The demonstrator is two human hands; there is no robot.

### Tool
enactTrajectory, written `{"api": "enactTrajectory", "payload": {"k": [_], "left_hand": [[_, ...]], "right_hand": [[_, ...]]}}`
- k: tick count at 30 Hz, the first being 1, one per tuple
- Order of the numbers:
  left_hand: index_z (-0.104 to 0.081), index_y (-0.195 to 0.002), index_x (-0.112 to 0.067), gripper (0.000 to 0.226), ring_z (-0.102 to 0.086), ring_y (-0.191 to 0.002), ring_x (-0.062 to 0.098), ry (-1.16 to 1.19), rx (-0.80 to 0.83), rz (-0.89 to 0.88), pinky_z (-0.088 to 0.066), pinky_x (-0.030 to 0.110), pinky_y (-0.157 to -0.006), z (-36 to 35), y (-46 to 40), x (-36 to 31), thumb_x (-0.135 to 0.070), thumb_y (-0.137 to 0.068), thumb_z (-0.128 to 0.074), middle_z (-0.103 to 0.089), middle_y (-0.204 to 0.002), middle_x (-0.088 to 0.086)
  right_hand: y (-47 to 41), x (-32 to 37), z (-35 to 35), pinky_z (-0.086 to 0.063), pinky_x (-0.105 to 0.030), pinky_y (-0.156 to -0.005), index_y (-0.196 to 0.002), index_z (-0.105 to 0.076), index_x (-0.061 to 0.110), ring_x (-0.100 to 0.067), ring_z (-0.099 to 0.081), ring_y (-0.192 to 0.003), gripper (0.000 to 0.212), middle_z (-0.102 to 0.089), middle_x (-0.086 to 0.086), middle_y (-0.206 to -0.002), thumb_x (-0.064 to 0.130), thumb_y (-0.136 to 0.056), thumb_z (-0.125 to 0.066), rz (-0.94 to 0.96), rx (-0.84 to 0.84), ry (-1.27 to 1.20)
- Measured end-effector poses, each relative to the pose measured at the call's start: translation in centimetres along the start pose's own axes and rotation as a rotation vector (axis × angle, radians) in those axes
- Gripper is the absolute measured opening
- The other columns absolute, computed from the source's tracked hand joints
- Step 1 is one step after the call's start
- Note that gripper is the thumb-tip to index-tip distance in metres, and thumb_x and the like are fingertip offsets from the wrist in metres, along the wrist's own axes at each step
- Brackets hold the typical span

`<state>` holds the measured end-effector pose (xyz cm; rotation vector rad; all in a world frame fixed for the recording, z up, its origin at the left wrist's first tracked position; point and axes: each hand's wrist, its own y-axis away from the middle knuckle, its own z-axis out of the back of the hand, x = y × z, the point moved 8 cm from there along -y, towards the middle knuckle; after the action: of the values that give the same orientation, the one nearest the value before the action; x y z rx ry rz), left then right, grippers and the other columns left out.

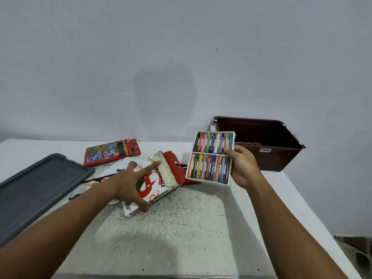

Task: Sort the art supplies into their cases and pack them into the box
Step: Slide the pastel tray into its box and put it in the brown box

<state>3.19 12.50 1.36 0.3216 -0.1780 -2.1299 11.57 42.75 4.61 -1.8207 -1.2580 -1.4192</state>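
On bench, centre: left hand (128, 184) spread, gripping pastel box (155, 184), flap open toward 2 o'clock. Right hand (241, 168) pinches crayon tray (211, 158). Advice: level tray, align with mouth, slide slowly. Brown box (281, 156) at 2 o'clock.

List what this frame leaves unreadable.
- Brown box contents, head view: near wall hides all but a sliver.
- Pastel sleeve print: left hand covers part.
- Pencils behind that hand: too small to count.
- Grey lid: cut by left edge.
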Motion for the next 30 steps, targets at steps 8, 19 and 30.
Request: {"api": "enactTrajectory", "payload": {"k": [8,19,30], "left_hand": [[0.024,-0.122,-0.075,0.129,-0.038,-0.132,0.039,0.003,-0.027,-0.020,-0.040,0.040,-0.106,0.9,-0.6,-2.5,-0.075,-0.044,-0.079,-0.012,-0.150,0.016],[0.024,-0.119,-0.076,0.127,-0.046,-0.124,0.035,0.110,-0.041,-0.066,-0.044,0.038,-0.104,0.8,-1.9,-5.2,-0.072,-0.046,-0.080,-0.021,-0.143,0.012],[0.026,-0.118,-0.078,0.128,-0.029,-0.133,0.047,0.174,-0.169,-0.031,-0.036,0.051,-0.109,0.7,-2.1,-7.1,-0.066,-0.051,-0.083,-0.010,-0.149,0.020]], "right_hand": [[-1.0,2.6,-1.6,-0.059,-0.045,-0.070,-0.120,-0.050,0.002,-0.029,-0.069,-0.094,0.025,-0.066,-0.016,-0.112,0.008,-0.097,-0.054,0.120,-0.107,-0.134],[-1.4,-0.2,-3.8,-0.057,-0.037,-0.059,-0.123,-0.045,0.004,-0.024,-0.069,-0.083,0.029,-0.065,-0.015,-0.108,0.000,-0.095,-0.052,0.047,-0.147,-0.351],[-0.6,-0.7,-4.2,-0.057,-0.037,-0.057,-0.118,-0.041,0.008,-0.024,-0.067,-0.078,0.024,-0.061,-0.016,-0.106,0.002,-0.097,-0.048,0.068,-0.228,-0.478]]}}
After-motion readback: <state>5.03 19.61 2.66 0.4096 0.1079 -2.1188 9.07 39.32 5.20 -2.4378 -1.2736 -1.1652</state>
